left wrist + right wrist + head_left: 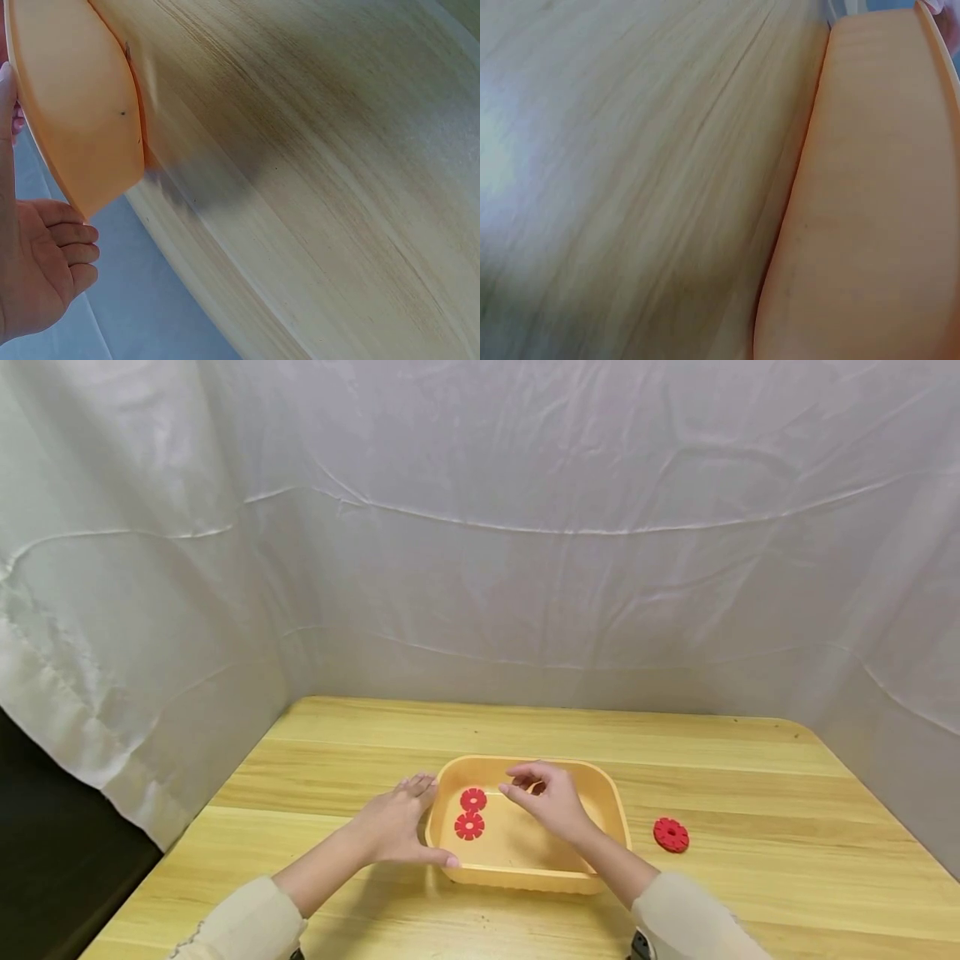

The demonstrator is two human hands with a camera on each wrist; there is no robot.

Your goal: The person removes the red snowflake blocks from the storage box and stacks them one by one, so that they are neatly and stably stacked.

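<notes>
At the left end of the orange plastic tray (528, 880), the rim is touched by the left hand (397, 823), thumb and fingers apart. Inside, two red notched discs (469, 834) are laid close together. Over the tray, the right hand (552, 797) is held, thumb and forefinger apart. Farther right, another red notched disc (671, 843) is seen on the wooden table (757, 881).

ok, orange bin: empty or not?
Not empty: in the head view, two red notched discs lie in the orange bin, toward its left end. The right hand hides part.
</notes>
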